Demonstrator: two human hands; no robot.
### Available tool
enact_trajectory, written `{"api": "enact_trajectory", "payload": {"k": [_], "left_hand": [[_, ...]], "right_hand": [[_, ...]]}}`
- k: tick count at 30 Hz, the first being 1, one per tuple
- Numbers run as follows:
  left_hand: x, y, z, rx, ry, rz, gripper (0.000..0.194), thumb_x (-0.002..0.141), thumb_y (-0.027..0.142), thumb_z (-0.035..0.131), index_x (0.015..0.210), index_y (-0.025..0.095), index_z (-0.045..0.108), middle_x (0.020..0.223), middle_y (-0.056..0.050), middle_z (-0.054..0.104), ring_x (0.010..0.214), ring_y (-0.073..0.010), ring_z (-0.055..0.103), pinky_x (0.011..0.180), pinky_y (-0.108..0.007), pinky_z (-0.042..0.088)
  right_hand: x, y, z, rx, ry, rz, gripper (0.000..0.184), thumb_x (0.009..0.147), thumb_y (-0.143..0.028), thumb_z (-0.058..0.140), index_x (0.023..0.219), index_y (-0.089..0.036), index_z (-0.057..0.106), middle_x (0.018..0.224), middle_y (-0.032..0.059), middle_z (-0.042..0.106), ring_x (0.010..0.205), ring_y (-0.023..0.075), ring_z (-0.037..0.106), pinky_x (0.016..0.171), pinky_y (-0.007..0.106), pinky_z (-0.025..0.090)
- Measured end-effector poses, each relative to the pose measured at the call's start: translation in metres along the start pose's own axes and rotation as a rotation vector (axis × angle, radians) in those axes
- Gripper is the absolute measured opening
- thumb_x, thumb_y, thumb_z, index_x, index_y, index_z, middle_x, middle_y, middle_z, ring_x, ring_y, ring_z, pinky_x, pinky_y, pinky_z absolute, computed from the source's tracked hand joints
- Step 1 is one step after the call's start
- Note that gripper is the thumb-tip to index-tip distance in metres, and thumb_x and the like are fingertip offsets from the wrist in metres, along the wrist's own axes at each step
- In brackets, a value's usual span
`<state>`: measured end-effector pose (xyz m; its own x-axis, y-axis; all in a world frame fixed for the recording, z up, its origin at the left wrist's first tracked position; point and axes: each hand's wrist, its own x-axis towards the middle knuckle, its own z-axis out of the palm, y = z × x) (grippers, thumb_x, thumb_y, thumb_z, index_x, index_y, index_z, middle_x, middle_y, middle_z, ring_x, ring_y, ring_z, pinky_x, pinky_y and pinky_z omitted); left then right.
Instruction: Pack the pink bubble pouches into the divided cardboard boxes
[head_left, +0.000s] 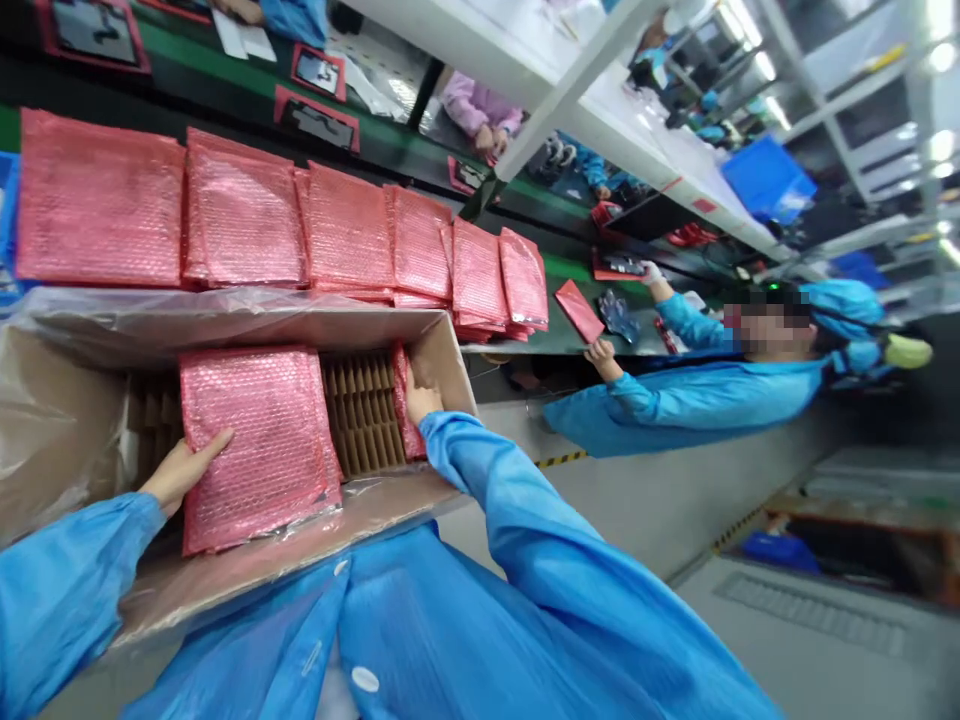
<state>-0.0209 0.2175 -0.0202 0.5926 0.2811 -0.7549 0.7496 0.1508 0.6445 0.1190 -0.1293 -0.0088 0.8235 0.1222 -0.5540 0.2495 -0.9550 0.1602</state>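
My left hand [180,472] lies flat, fingers spread on the edge of a pink bubble-wrap pouch [259,445] lying over the slotted cardboard box [442,345]. My right hand [421,400] pinches another pouch [405,405] standing upright in a far slot. Most slots [364,415] between my fingers look unfilled, so I judge the packing barely begun. Beyond my fingers, a row of stacked pouches [345,230] waits on the tabletop [555,340]. The pouches look glossy, padded and flat.

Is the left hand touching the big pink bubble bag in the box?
Touching. The head view shows the left hand with its fingers lying on the edge of the pink bubble bag that lies across the cardboard box.
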Motion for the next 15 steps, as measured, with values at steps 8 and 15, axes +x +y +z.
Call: {"api": "enact_trajectory", "payload": {"k": [8, 15], "left_hand": [[-0.007, 0.015, 0.007, 0.063, 0.001, -0.014, 0.035, 0.081, 0.038, 0.062, 0.112, 0.021, 0.061, 0.112, -0.005, 0.069, 0.11, -0.0223, 0.061, 0.105, -0.038, 0.039], [-0.005, 0.021, 0.007, 0.111, -0.005, -0.067, 0.044, 0.084, 0.041, 0.057, 0.123, 0.019, 0.056, 0.108, -0.008, 0.07, 0.107, -0.023, 0.063, 0.103, -0.037, 0.043]], "right_hand": [[0.009, 0.005, 0.019, 0.147, 0.047, 0.006, 0.076, 0.086, -0.012, 0.047, 0.148, -0.011, 0.004, 0.11, 0.0228, 0.065, 0.103, 0.03, 0.063, 0.087, 0.045, 0.048], [0.021, -0.006, 0.014, 0.322, 0.039, 0.042, 0.032, 0.093, -0.026, 0.051, 0.122, -0.012, 0.053, 0.112, 0.0113, 0.064, 0.102, 0.0211, 0.061, 0.09, 0.043, 0.049]]}}
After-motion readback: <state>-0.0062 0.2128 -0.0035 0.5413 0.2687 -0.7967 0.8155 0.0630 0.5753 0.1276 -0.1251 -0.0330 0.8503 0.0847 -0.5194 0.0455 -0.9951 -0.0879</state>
